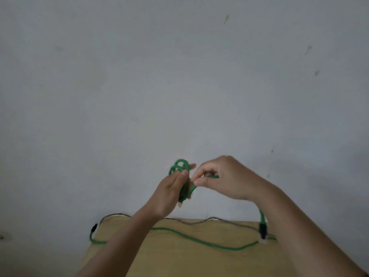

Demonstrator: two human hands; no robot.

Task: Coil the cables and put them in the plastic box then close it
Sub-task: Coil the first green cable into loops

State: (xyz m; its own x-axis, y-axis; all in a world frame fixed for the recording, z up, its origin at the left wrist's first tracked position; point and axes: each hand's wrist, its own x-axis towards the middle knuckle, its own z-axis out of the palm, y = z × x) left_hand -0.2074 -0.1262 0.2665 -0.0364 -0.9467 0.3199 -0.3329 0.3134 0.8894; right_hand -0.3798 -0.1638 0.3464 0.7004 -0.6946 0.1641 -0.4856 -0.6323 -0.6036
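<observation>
A green cable is wound in several loops [179,166] around my left hand [171,192], which is raised in front of the wall. My right hand [223,178] pinches the free strand of the same cable just right of the loops. The strand's loose end hangs under my right forearm, ending in a black plug [262,228]. A second green cable [199,241] lies stretched across the wooden table [179,262]. A grey cable [189,222] runs along the table's far edge. The plastic box is out of view.
A pale grey wall [179,76] fills most of the view, directly behind the table. A black plug [93,228] hangs past the table's far left corner. Floor shows at the lower left.
</observation>
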